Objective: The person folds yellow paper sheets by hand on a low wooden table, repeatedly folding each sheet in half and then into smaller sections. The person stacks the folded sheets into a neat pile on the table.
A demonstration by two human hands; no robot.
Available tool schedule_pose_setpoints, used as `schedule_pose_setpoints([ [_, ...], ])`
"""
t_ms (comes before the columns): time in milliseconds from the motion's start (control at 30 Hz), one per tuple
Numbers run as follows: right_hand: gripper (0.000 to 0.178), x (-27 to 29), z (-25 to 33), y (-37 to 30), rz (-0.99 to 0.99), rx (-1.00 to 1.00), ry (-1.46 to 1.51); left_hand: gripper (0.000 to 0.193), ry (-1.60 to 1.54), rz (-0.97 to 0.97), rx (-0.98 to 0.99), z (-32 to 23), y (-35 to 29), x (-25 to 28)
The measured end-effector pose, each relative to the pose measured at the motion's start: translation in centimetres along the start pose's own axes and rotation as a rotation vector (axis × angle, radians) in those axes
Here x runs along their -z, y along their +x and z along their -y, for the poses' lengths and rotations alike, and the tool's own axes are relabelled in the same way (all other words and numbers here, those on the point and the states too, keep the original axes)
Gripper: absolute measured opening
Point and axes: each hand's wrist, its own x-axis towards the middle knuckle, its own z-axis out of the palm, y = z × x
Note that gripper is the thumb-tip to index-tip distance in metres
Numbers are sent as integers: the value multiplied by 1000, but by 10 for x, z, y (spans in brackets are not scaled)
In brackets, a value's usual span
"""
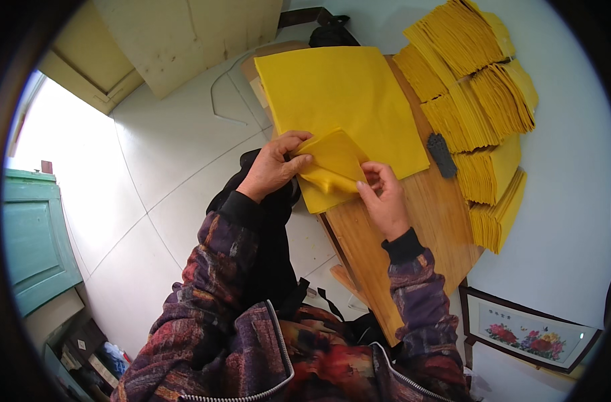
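My left hand [275, 166] pinches the left edge of a thin yellow sheet [335, 155] between thumb and fingers. On its other side, my right hand [384, 201] grips a corner with thumb and fingertips. Held between both hands, the sheet is partly folded and bulges toward me. Whether it is paper or thin cloth I cannot tell. Beneath it a large flat yellow sheet, or a pile of such sheets [339, 84], lies over the far end of a wooden table [426, 221].
Several bundles of folded yellow sheets [483, 100] line the table's right side against the wall. A dark grey object [442, 155] lies beside them. A framed flower picture [526, 331] is at lower right. Pale floor tiles [158, 174] and a green cabinet [37, 234] are to the left.
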Motion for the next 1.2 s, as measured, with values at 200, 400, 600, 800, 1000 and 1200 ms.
schedule_pose_setpoints([
  [200,34,-3,8,-20,-36,500,-460,22,54,-21,-1,6,2,-2],
  [400,29,-10,1,-16,34,566,-713,17,47,-84,-61,6,2,-6],
  [600,18,-8,-1,-10,29,524,-613,14,-8,-48,-29,1,1,-4],
  [800,14,-5,1,3,54,367,-333,12,-41,-35,-41,-2,0,-4],
  [1000,12,-3,-2,9,94,251,-205,22,-77,41,72,-3,1,2],
  [1200,11,0,-6,12,119,192,-166,32,-239,165,39,-10,0,13],
])
